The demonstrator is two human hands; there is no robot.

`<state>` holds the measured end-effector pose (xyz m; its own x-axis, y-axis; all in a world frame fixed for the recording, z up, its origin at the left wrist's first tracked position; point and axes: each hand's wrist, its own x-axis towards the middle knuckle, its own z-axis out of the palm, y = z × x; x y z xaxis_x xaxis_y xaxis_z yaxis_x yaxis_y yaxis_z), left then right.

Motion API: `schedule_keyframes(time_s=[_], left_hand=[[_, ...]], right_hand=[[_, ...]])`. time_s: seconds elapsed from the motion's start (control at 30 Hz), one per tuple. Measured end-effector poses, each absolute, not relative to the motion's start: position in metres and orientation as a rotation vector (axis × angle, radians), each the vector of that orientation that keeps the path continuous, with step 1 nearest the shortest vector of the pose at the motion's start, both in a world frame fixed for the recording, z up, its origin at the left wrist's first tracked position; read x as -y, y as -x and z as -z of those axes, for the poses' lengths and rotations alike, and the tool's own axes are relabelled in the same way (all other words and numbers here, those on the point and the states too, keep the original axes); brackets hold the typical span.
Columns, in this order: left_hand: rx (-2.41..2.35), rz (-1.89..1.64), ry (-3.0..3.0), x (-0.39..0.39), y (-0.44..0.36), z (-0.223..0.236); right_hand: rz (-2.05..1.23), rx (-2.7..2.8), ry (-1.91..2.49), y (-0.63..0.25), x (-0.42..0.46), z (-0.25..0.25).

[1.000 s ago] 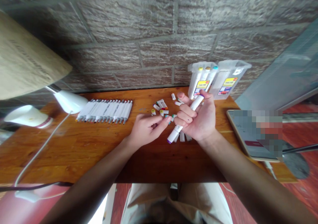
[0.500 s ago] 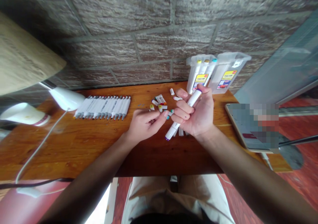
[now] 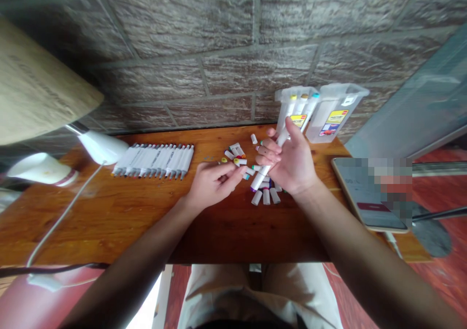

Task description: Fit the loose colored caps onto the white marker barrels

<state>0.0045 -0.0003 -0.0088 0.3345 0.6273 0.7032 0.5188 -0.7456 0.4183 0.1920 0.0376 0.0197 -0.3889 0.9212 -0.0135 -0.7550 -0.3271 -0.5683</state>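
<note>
A grey-brown wall of large textured blocks stands beyond the hands, and a glossy wooden table runs beneath them. The two hands are apart from each other, both above the table. The right hand is turned palm up, its fingers curled round a white marker that slants across the palm, its purple end pointing down toward the near side and the left hand; the thumb stretches up along the upper end. The left hand has its thumb and forefinger drawn close together just left of that purple end; I cannot tell whether they pinch anything. Short white caps with coloured ends lie scattered between and beyond the hands, several of them just below the right hand. Left of the left hand, a row of markers lies side by side, with a white lamp base and a paper cup further left. Beyond the right hand stand two clear containers: the nearer container holds upright markers with yellow, brown and blue ends, and the other container is beside it. A tablet lies to the right of the right hand.
</note>
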Motion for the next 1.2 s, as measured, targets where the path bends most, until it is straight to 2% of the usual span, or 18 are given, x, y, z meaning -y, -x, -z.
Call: schedule_keyframes(time_s=[0.27, 0.5, 0.7, 1.2], left_hand=[[-1.061, -1.318, -2.516, 0.004, -0.011, 0.016], [-1.235, -1.412, -2.41, 0.0, -0.005, 0.015], [-1.316, -1.397, -2.388, -0.005, -0.001, 0.016], [-1.256, -1.42, -2.436, -0.003, -0.002, 0.014]], right_hand=[[-1.699, 0.663, 0.441, -0.184, -0.034, -0.022], [-1.487, 0.956, 0.741, -0.179, -0.039, -0.001], [-1.505, 1.23, 0.645, -0.174, -0.028, 0.001], [-1.513, 1.287, 0.618, -0.176, -0.028, 0.002]])
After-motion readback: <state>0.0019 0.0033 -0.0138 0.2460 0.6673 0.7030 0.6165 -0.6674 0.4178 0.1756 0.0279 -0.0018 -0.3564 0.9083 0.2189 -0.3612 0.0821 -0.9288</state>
